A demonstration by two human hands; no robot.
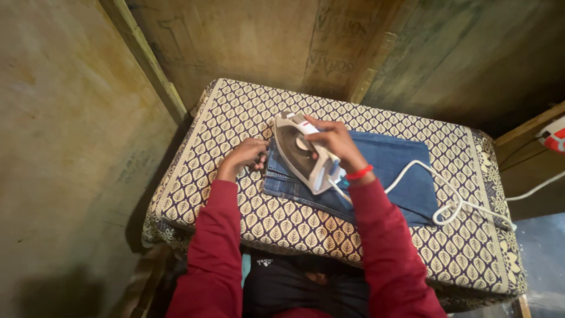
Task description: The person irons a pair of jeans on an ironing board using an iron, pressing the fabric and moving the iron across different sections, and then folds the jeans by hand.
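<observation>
A folded blue denim garment [394,168] lies on a table covered with a cream cloth printed with dark leaf shapes [235,118]. My right hand [335,140] grips the handle of a white and grey electric iron [300,150], which is tilted so its dark soleplate faces left, over the garment's left end. My left hand [247,154] rests with curled fingers on the cloth, pinching the left edge of the denim. A red band circles my right wrist. Both arms wear dark red sleeves.
The iron's white cord [453,200] loops across the right side of the table and runs off the right edge. Worn wooden boards [70,118] close in on the left and back. A red and white object [554,135] sits on a ledge at far right.
</observation>
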